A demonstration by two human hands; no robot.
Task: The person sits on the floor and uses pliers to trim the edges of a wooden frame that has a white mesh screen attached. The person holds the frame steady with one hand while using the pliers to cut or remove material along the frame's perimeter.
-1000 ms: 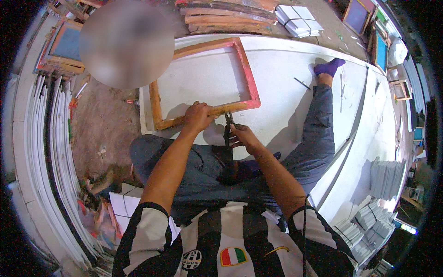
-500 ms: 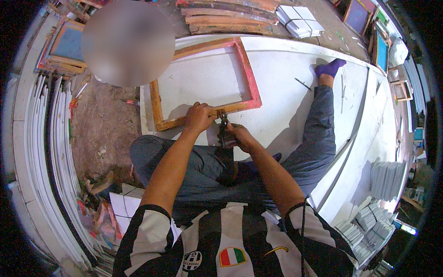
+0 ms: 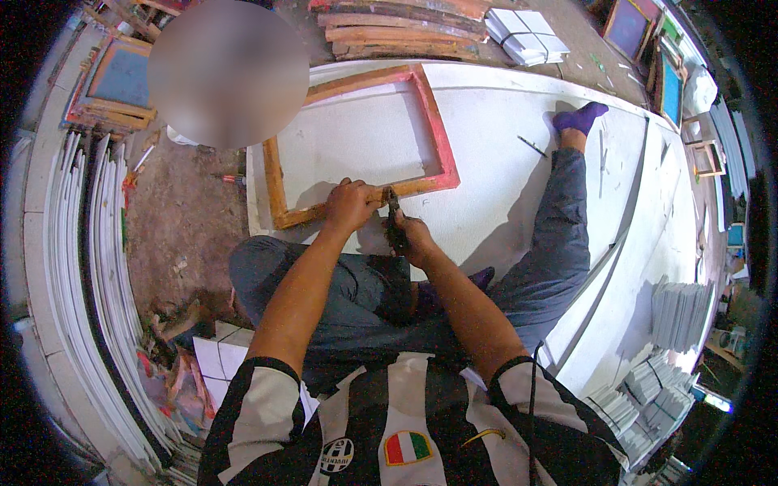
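Note:
A wooden frame [image 3: 445, 154], partly stained red, lies on the white board in front of my crossed leg. My left hand [image 3: 350, 204] is closed over the frame's near bar and holds it. Just to the right, my right hand [image 3: 415, 237] grips dark pliers [image 3: 395, 212]. The jaws of the pliers touch the near bar beside my left fingers. Whatever sits between the jaws is too small to make out.
The white board [image 3: 502, 121] spreads under my legs. Wooden bars [image 3: 397, 32] and a strapped white stack [image 3: 527, 36] lie at the far side. Upright white sheets [image 3: 69, 267] line the left. White bundles [image 3: 683, 316] stand at right. A blurred round patch covers the upper left.
My right hand has tilted and shifted slightly right, and the handles of the pliers look closer together. My left hand and the frame stay in place.

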